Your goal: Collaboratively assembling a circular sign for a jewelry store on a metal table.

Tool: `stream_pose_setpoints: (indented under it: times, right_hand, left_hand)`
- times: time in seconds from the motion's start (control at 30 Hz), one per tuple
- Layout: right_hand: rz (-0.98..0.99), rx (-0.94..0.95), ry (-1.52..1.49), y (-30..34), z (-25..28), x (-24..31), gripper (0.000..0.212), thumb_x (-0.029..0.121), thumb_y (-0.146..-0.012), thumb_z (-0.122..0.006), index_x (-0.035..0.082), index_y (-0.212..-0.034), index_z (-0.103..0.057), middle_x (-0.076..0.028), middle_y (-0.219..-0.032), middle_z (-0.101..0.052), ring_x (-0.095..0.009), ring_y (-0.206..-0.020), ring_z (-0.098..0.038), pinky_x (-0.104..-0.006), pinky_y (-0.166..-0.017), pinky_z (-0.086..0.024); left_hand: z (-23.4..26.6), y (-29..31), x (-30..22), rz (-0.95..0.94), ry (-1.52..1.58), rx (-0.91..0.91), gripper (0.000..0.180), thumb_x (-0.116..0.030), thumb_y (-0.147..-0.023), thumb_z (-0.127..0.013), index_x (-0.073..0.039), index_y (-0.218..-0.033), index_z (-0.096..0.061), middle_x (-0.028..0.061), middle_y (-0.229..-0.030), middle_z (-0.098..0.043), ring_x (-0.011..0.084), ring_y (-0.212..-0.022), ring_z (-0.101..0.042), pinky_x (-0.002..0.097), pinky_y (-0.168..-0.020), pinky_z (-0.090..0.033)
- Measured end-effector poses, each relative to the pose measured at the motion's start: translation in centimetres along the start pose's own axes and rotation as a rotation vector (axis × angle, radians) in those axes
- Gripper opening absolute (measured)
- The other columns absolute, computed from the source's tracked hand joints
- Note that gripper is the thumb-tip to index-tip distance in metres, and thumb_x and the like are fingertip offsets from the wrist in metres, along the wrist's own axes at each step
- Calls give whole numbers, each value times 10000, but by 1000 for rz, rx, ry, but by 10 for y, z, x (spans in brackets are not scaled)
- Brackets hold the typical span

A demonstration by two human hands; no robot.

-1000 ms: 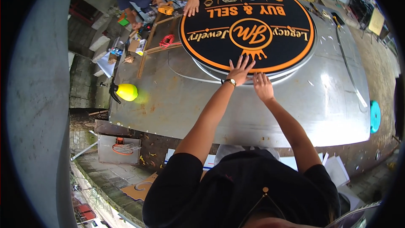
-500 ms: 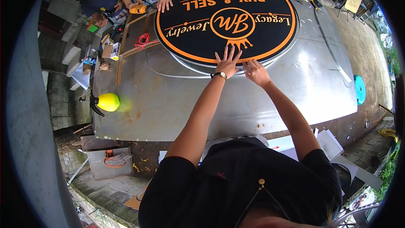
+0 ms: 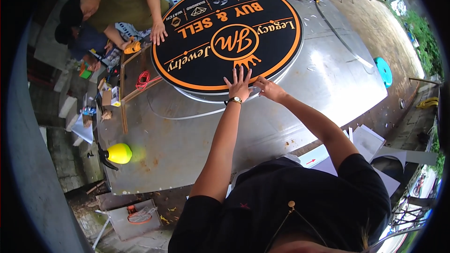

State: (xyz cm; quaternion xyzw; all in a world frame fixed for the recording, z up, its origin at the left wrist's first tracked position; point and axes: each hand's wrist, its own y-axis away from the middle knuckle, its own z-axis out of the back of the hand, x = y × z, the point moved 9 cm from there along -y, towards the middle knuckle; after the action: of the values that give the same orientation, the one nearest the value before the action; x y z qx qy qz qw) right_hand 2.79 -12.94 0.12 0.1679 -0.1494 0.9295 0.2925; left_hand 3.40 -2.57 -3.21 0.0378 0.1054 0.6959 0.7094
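Note:
A large round black sign (image 3: pixel 274 51) with an orange border and orange and white lettering lies on the metal-topped table (image 3: pixel 323 93). My left hand (image 3: pixel 238 88), with a watch at its wrist, presses flat on the near edge of the sign, fingers spread. Just to its right, my right hand (image 3: pixel 271 89) has its fingers bent over the rim and closed on the edge; the thumb side is partly hidden. Under the sign a pale rim shows, and a thin light strip (image 3: pixel 187 117) curves out across the tabletop. Another person's hand (image 3: pixel 158 33) rests on the sign's far left edge.
That person holds a yellow power drill (image 3: pixel 133 47) near a wooden frame (image 3: pixel 124 98) with red cord (image 3: pixel 143 80). A yellow-green spray bottle (image 3: pixel 119 153) stands at the table's left. A long strip (image 3: pixel 340 35) and tools lie at the right. Beyond the edge is a teal round object (image 3: pixel 383 72).
The view has turned and shifted, so the sign appears lower and further left, and more of the other person shows. My hands keep their places at the sign's near edge.

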Motion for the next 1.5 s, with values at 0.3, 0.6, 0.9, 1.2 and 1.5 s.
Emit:
stream_pose_setpoints:
  times: [0.3, 0.6, 0.9, 1.2, 1.5]
  right_hand:
    - [-30, 69, -31, -5, -9, 7, 157, 121, -736, -747, 26, -851, -696, -78, -1104, -568, -266, -979, -626, -366, -853, -532]
    - [-80, 117, -69, -12, -22, -2, 175, 115, -751, -723, 160, -919, -747, -32, -1128, -572, -215, -1119, -528, -355, -964, -440]
    - [42, -27, 126, -9, -2, 33, 181, 77, -800, -646, 102, -962, -723, -35, -1216, -497, -228, -1169, -492, -346, -968, -485]
    - [-10, 49, 331, -12, -19, 30, 145, 87, -809, -618, 90, -915, -716, -31, -1181, -492, -196, -1151, -515, -303, -839, -579]
    - [-14, 34, 364, -19, -21, 26, 154, 138, -725, -734, 110, -877, -736, -34, -1125, -502, -210, -1131, -509, -305, -809, -581]
  left_hand:
    - [-1, -1, -1, -2, -21, -2, 859, -494, -875, -588, -341, -1526, -48, 51, -1609, 50, 320, -1473, 21, 719, -1082, -75]
    - [6, -2, -3, 6, -24, -69, 863, -536, -842, -615, -373, -1518, -103, 37, -1612, -23, 307, -1477, -18, 717, -1082, -75]
    - [4, 2, -1, 13, 53, -75, 836, -443, -848, -640, -364, -1514, -142, 49, -1609, -33, 323, -1475, -9, 723, -1072, -79]
    - [-5, -2, 3, 24, 30, -144, 820, -498, -836, -625, -372, -1507, -170, 38, -1608, -41, 328, -1471, -43, 731, -1067, -108]
    - [5, 5, 0, 13, 36, -134, 811, -558, -832, -598, -362, -1505, -190, 50, -1606, -53, 317, -1472, -52, 726, -1071, -117]
